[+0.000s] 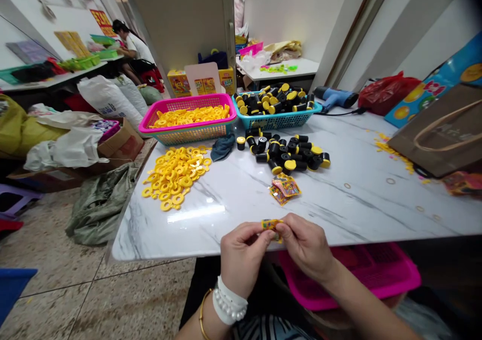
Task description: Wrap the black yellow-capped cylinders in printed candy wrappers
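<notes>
Both hands meet above the table's front edge. My left hand [243, 252] pinches a small colourful printed wrapper [269, 224], and my right hand [306, 244] grips its other side. Parts of the wrapper are hidden by the fingers. Just beyond lies a little stack of similar printed packets [285, 188]. Behind those spreads a loose heap of black cylinders with yellow caps [289, 154]. To the left is a pile of flat yellow rings [176, 174].
A pink basket [188, 100] of yellow pieces and a blue basket [278, 121] of capped cylinders stand at the back. A dark cloth [223, 147], a blue heat gun [335, 98] and a brown paper bag [440, 129] share the table. A pink tray [350, 274] sits below. Another person [133, 48] sits far left.
</notes>
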{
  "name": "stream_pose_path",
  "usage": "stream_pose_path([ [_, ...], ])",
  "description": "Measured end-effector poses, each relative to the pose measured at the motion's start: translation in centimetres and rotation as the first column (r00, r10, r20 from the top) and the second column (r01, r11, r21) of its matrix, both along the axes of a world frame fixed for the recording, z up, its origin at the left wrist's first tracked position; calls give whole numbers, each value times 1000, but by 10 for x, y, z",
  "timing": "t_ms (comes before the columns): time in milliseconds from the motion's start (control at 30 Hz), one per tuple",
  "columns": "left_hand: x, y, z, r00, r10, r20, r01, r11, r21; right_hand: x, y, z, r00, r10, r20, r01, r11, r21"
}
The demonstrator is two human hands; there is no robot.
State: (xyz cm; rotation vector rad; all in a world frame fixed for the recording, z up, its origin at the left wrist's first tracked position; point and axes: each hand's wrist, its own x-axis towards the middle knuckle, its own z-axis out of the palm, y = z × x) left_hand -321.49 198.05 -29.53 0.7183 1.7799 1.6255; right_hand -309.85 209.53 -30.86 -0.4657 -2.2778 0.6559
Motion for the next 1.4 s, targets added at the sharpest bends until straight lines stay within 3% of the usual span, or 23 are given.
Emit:
stream_pose_path([
  [33,-3,1,1,997,-5,77,7,1000,-27,-1,12,7,1000,-21,13,21,999,36],
  [100,-9,5,4,976,-17,218,29,998,-52,-9,43,21,980,-192,55,183,973,139],
  [200,-15,16,11,922,-75,380,87,996,-15,-30,95,34,822,-523,224,447,838,314],
  [267,-18,24,14,864,-110,491,121,993,9,-44,118,36,716,-582,386,456,808,373],
  [333,-22,30,17,798,-105,594,99,994,43,-49,127,37,697,-569,437,435,819,374],
  [433,-29,36,18,696,-73,714,14,996,87,-34,114,39,845,-479,237,433,874,220],
  [500,-32,39,18,645,-72,761,-19,994,110,-15,96,39,950,-311,39,314,943,-108],
  [533,-33,40,18,627,-77,775,-27,992,121,-6,85,39,974,-219,-53,192,931,-310],
  [600,-31,43,18,605,-92,791,-25,991,134,8,64,34,972,-105,-211,-46,792,-609],
  [667,-26,47,17,596,-117,795,4,990,142,14,48,28,961,-65,-268,-157,670,-726],
  [733,-20,51,17,596,-138,791,28,988,151,15,38,24,966,-75,-247,-143,641,-754],
  [800,-16,54,16,596,-146,790,37,987,154,14,35,23,970,-128,-208,-76,651,-755],
  [933,-12,57,17,588,-143,796,40,988,147,18,37,28,952,-231,-200,19,699,-715],
  [1100,-11,60,12,598,-142,789,55,989,137,23,34,28,985,-116,-129,6,766,-643],
  [1167,-10,60,10,604,-146,784,62,989,136,22,30,26,981,-156,-116,65,826,-561],
  [1233,-8,59,8,625,-149,766,59,988,144,21,25,24,971,-184,-154,77,848,-525],
  [1400,-1,50,10,742,-170,649,54,979,196,21,23,17,962,-39,-269,-161,714,-681],
])
